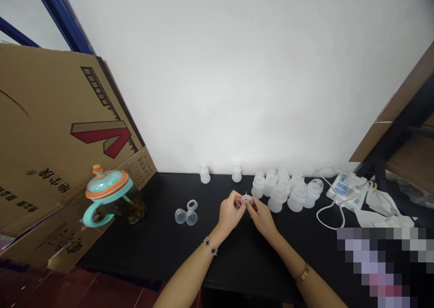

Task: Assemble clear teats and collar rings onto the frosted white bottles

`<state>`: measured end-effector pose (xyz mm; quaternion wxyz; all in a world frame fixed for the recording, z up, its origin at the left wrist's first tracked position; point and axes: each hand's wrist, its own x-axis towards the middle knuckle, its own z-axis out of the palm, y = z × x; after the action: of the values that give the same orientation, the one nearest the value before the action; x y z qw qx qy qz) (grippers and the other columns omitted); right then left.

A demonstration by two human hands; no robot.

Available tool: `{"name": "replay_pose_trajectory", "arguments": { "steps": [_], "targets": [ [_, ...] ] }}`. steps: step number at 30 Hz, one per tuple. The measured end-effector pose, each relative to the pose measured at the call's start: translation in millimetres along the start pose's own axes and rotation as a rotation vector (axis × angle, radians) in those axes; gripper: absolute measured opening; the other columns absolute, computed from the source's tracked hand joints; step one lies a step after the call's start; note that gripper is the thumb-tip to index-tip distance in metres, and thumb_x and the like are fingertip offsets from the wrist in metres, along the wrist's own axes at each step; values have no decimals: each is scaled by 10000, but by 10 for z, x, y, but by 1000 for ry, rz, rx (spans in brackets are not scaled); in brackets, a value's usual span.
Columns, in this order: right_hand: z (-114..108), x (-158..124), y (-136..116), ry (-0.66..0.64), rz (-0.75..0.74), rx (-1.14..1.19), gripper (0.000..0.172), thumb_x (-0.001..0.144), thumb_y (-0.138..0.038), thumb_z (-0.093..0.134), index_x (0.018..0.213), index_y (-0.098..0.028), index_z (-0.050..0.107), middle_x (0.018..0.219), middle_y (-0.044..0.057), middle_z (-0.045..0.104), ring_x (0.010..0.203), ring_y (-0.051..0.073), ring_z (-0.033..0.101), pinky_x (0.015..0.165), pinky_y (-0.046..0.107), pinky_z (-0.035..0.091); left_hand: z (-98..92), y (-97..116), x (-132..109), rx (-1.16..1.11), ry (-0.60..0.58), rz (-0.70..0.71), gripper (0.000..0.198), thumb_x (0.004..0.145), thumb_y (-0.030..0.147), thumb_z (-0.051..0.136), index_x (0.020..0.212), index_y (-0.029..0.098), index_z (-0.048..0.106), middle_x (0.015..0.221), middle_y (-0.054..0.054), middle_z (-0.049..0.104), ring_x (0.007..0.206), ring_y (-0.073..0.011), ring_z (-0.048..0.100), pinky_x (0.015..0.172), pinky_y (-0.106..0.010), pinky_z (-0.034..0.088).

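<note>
Above the black table, both hands hold a small white baby bottle nipple in a ring collar [247, 198], its thin tip pointing up. My left hand [231, 208] pinches it from the left with bent fingers, and my right hand [260, 214] grips the right side; the fingers hide part of it. To the left lie two clear dome caps [191, 217] and a loose white ring [192, 204]. Two white bottles without domes, one on the left [205, 175] and one nearer the middle [236, 173], stand by the wall. Several dome-capped baby bottles [278, 197] are grouped beside my right hand.
A large teal-handled jug [108, 195] with an orange-rimmed lid stands on the left, by cardboard boxes [50, 132]. At the right, a white power strip [347, 188] with looping cables lies beside crumpled paper [383, 215]. A white wall [237, 82] borders the table's back edge.
</note>
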<state>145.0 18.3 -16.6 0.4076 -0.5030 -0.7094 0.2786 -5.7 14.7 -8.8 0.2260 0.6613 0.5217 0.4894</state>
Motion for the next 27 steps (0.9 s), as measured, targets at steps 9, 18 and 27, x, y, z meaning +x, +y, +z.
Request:
{"name": "replay_pose_trajectory", "arguments": {
  "steps": [9, 18, 27],
  "targets": [
    [4, -3, -4, 7, 2, -10, 379, 977, -532, 415, 851, -227, 602, 717, 33, 650, 632, 209, 586, 568, 284, 409, -8, 18, 0, -5, -12, -9, 48, 865, 245, 612, 879, 230, 569, 758, 21, 713, 666, -144, 674, 658, -247, 511],
    [21, 0, 29, 21, -13, -27, 376, 975, -528, 429, 880, -222, 624, 710, 27, 647, 625, 207, 579, 578, 283, 405, -22, 38, 4, 1, -22, -15, 48, 862, 248, 615, 870, 233, 569, 752, 27, 712, 645, -141, 660, 633, -236, 486],
    [21, -1, 30, 21, -3, -27, 369, 973, -519, 440, 834, -224, 612, 679, 17, 640, 602, 197, 576, 557, 273, 389, -12, 17, -2, 1, -27, -28, 39, 858, 244, 608, 861, 230, 572, 734, 31, 700, 615, -136, 632, 614, -232, 458]
  ]
}}
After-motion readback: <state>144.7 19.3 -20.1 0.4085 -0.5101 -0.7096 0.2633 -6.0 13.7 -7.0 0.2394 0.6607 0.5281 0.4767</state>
